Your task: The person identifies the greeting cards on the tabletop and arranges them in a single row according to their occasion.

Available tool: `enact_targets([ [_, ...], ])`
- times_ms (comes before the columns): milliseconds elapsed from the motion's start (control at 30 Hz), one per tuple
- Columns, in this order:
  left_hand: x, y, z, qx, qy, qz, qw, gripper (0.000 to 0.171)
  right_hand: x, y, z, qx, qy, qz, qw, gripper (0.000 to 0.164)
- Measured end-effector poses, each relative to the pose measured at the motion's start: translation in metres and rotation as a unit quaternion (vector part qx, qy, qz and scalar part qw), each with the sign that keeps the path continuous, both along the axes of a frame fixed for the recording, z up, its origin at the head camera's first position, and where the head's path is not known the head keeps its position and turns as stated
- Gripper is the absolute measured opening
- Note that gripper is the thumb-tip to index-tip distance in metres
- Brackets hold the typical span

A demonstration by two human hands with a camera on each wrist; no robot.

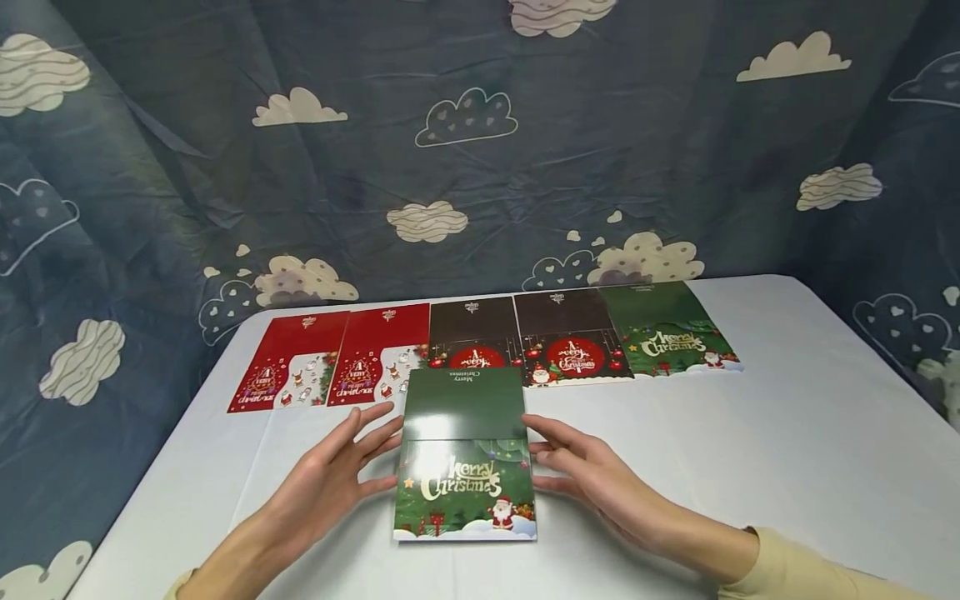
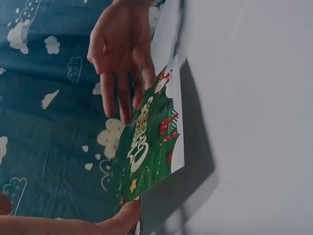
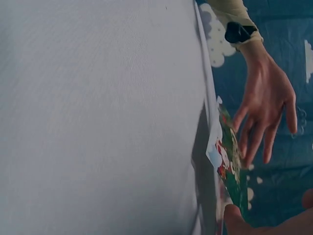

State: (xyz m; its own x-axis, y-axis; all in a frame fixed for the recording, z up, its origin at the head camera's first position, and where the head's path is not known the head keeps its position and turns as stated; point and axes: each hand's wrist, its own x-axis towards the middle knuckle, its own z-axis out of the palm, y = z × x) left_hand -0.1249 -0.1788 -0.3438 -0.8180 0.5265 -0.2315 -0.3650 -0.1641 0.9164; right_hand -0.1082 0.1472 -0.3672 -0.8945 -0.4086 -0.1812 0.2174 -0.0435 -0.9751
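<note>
An unfolded green Christmas card [image 1: 467, 408] with gold "Merry Christmas" lettering and a Santa is in front of me in the head view. My left hand [image 1: 326, 479] has its fingers spread along the card's left edge. On the opposite edge, my right hand [image 1: 600, 479] touches with extended fingers. In the left wrist view the same card [image 2: 154, 132] slants over the tablecloth and casts a shadow. A left fingertip [image 2: 129, 208] meets its near edge there. From the right wrist view the card [image 3: 230, 156] appears nearly edge-on between both hands.
Behind it, a row of opened cards lies along the table's far side: two red cards [image 1: 307, 333] [image 1: 386, 333], two dark ones [image 1: 474, 315] [image 1: 558, 312] and a green one [image 1: 652, 307]. White cloth covers the table [image 1: 750, 467]. A cloud-patterned curtain [image 1: 465, 183] hangs behind.
</note>
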Motion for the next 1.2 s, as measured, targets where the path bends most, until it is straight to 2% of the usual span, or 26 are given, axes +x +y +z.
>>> enact_targets([
  [233,-0.012,0.030,-0.009,-0.011,0.024,-0.027,0.9993,0.061,-0.001,0.028,0.010,0.037,0.007,-0.010,0.999,0.058],
  [400,-0.019,0.049,-0.014,0.007,0.033,-0.041,0.9986,0.062,-0.003,0.048,0.014,0.064,0.010,-0.018,0.998,0.056],
  [567,-0.025,0.071,-0.017,0.011,0.043,-0.049,0.9978,0.062,-0.003,0.068,0.016,0.084,0.005,-0.035,0.996,0.058],
  [700,-0.032,0.090,-0.017,0.002,0.054,-0.058,0.9969,0.062,-0.004,0.084,0.016,0.099,0.020,-0.052,0.994,0.058],
  [933,-0.046,0.125,-0.015,0.025,0.056,-0.070,0.9957,0.062,-0.007,0.120,0.013,0.109,0.062,-0.077,0.989,0.053],
  [1200,-0.062,0.159,-0.019,0.014,0.065,-0.065,0.9957,0.059,-0.011,0.152,0.008,0.092,0.058,-0.081,0.991,0.053],
])
